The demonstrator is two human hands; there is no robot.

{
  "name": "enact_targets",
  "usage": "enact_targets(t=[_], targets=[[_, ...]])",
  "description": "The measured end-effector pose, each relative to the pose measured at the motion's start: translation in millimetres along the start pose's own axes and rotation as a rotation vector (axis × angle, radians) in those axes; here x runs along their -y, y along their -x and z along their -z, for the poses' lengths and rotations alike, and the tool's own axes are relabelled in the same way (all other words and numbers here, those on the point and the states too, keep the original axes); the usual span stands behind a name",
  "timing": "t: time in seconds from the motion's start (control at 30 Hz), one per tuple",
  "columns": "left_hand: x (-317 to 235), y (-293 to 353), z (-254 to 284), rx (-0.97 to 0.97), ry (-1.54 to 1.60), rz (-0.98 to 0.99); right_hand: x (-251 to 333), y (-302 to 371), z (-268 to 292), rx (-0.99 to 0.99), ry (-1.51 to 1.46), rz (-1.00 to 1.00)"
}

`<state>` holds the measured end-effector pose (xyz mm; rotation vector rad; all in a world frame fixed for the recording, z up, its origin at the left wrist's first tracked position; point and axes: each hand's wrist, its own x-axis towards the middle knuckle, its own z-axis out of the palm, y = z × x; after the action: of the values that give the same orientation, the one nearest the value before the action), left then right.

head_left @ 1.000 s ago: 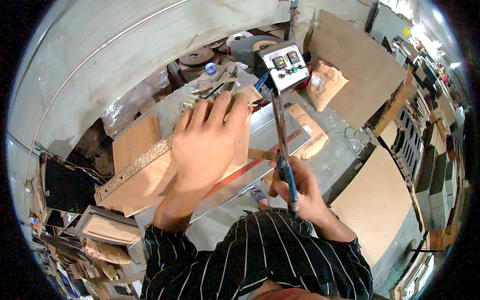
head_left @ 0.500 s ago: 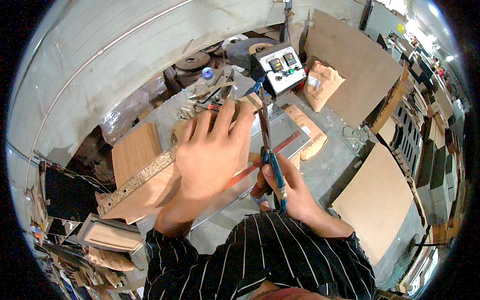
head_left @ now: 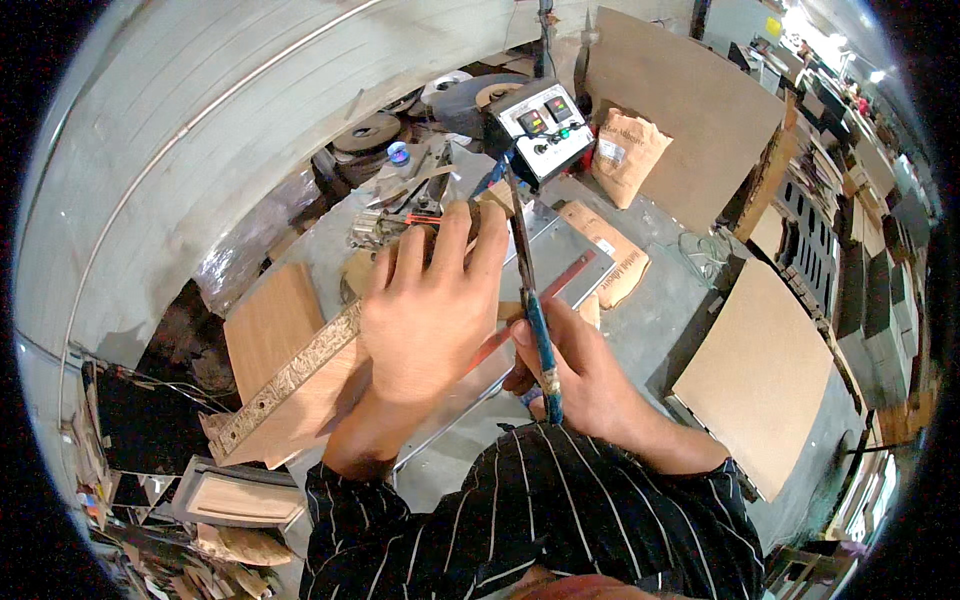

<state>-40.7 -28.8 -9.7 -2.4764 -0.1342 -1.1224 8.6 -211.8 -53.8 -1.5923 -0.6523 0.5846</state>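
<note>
My right hand (head_left: pixel 575 365) is closed round a pair of scissors (head_left: pixel 541 340) with blue-wrapped handles. The long dark blades point away from me, past the fingertips of my left hand (head_left: pixel 425 310). That hand lies over a wood-coloured board (head_left: pixel 290 400), its fingers spaced and bent over the upper edge; the thumb is hidden. Raw chipboard with small holes shows along the board's edge, which runs from the lower left up under my palm. Beyond my fingers a pale brown end piece (head_left: pixel 494 198) sits close beside the blades; I cannot tell whether they touch.
A control box (head_left: pixel 545 125) with small displays stands at the table's far side. Nearby are a paper sack (head_left: pixel 628 160), another lying flat (head_left: pixel 610 250), a blue tape roll (head_left: pixel 398 153) and metal tools. A large board (head_left: pixel 760 380) is at right; framed panels (head_left: pixel 240 497) are lower left.
The scissors' handles have come together, and my right hand has closed further round them. My left hand stays on the board. The whole view has shifted slightly.
</note>
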Motion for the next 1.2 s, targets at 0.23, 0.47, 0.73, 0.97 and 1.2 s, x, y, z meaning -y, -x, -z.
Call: enact_targets(t=[0.23, 0.47, 0.73, 0.97, 1.2], targets=[[-1.1, -0.1, -0.9, -0.020, 0.050, 0.010, 4.4, 5.3, 1.3, -0.047, 0.115, 0.039], [-1.0, -3.1, -2.6, -0.020, 0.094, 0.062, 17.8, 9.1, -4.3, 0.008, -0.195, -0.136], [3.2, -8.6, -11.5, -0.028, 0.059, 0.120, -57.2, -31.2, 32.2, -0.255, -0.228, -0.070], [10.4, -15.1, -19.6, -0.014, 0.127, 0.116, -246.6, -124.5, 132.7, -0.469, 0.278, 0.152], [22.3, -21.0, -36.4, 0.049, 0.122, 0.176, -427.9, -216.5, 205.1, -0.204, -1.019, -0.488]])
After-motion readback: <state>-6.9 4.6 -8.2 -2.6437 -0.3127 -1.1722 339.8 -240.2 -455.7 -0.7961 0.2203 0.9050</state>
